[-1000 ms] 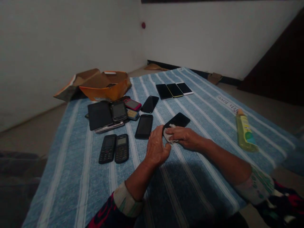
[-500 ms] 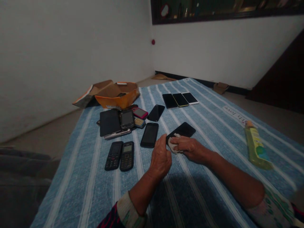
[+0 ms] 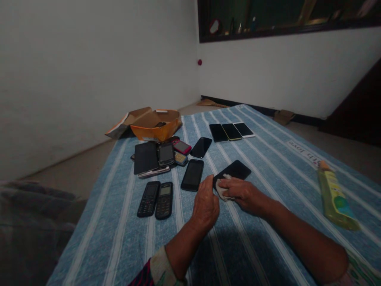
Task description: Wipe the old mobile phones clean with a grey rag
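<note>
The right hand (image 3: 245,194) pinches a crumpled white cloth (image 3: 222,189) against the glossy face of a black smartphone (image 3: 233,171), which lies flat and angled near the middle of the blue-and-white striped woven cover (image 3: 98,234). The left hand (image 3: 205,206) is curled narrowly beside the phone's lower corner, with its fingertips (image 3: 209,183) at or touching the edge; whether it grips the phone is hard to tell. Just left of them lies a second black smartphone (image 3: 192,174), and further left sit two keypad phones (image 3: 156,200) side by side, their plastic bodies dark. Toward the far edge of the cover, a black slab in a flat case (image 3: 145,157), a dark phone (image 3: 166,154), a pink phone (image 3: 181,147) and a gold-keyed phone (image 3: 181,159) lie overlapping in a loose heap, with a silver handset (image 3: 154,171) under the slab's edge. A lone glossy phone (image 3: 201,147) lies near them, and three slim smartphones (image 3: 231,132) sit in a neat row by the far edge. An open orange cardboard box (image 3: 156,131) with brown flaps stands past the far corner, a dark item inside. A yellow-green plastic bottle (image 3: 335,198) lies on its side near the right edge.
</note>
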